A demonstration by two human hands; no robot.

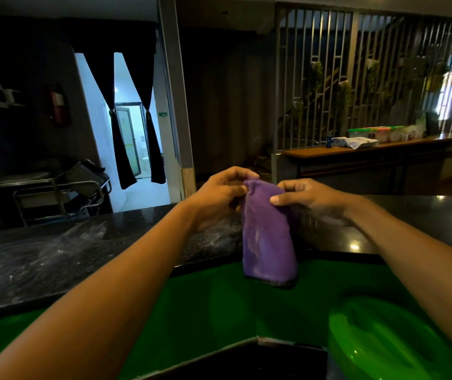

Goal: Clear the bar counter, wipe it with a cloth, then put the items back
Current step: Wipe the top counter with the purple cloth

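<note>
Leftward, the dark speckled bar counter [54, 259] runs in from the frame's edge, its top bare of items but smeared with pale wiping streaks; its near edge drops to a green lower surface [205, 305] that spreads beneath both forearms. Behind the counter a metal trolley [54, 193] stands near a curtained doorway [134, 127].

At centre, the left hand [216, 198] is raised above the counter, fingers curled and thumb pinched closed on the upper left corner of the purple cloth [268, 237]. The cloth hangs straight down from both grips as a narrow folded panel, its lower hem in front of the counter's near edge, over the green surface.

The right hand [309, 197] holds the cloth's upper right edge, thumb pressed on the front and the fingers tucked behind. Both forearms reach forward, converging on the cloth.

Further right, the counter is glossy with light reflections, and a green plastic tub [383, 341] sits low under the right forearm. A long wooden table [383, 149] with packages lies well beyond.
</note>
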